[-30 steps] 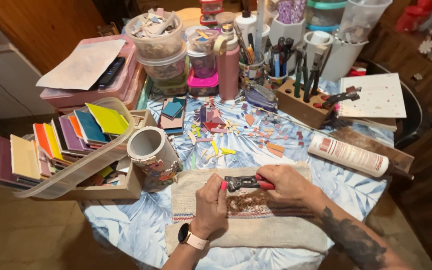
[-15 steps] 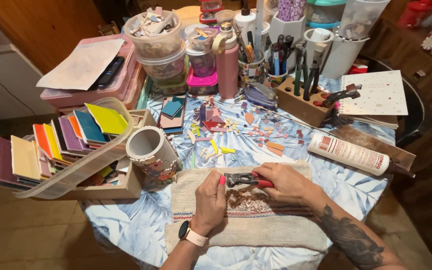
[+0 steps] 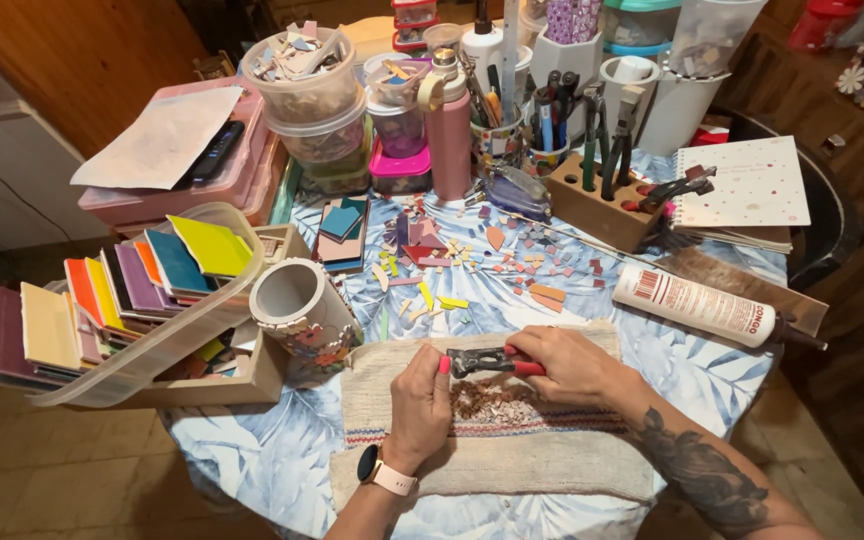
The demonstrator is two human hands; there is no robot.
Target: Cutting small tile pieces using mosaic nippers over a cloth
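Both hands meet low in the frame's centre, the left hand (image 3: 420,393) curled with thumb up, the right hand (image 3: 567,365) clenched, its tattooed forearm running to the lower right.

A tall pink metal bottle (image 3: 449,130) stands near the back of the blue leaf-print tablecloth (image 3: 282,450), just beside stacked clear plastic tubs of broken pieces (image 3: 312,95). To the left, a clear plastic bin (image 3: 142,350) holds upright coloured square tiles (image 3: 117,285), with a mosaic-covered round pot (image 3: 302,305) beside it. On the right lie a white glue tube (image 3: 697,305), a wooden tool block (image 3: 607,205) and a white spiral notebook (image 3: 742,180).
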